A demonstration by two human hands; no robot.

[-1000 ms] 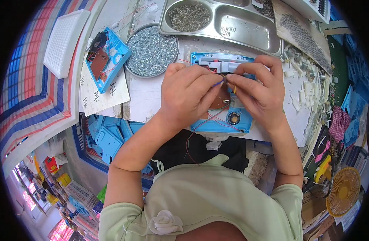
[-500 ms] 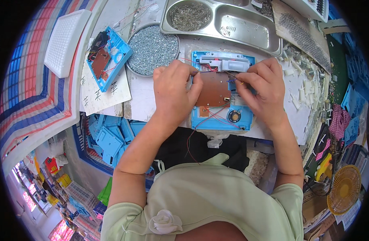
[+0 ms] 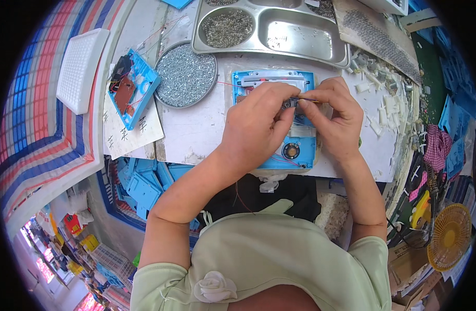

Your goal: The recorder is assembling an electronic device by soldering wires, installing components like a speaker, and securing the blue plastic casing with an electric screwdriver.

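Both hands, left hand [image 3: 258, 122] and right hand [image 3: 335, 116], pinch one small dark part [image 3: 290, 103] over the blue casing [image 3: 300, 150].

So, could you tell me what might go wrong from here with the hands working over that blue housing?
The left hand and right hand pinch a small dark part above the blue housing; it could slip and drop into it. Thin red wires run across the housing near the round speaker and might snag or tear. The round tray of screws sits close beside the left hand; a nudge could spill it.
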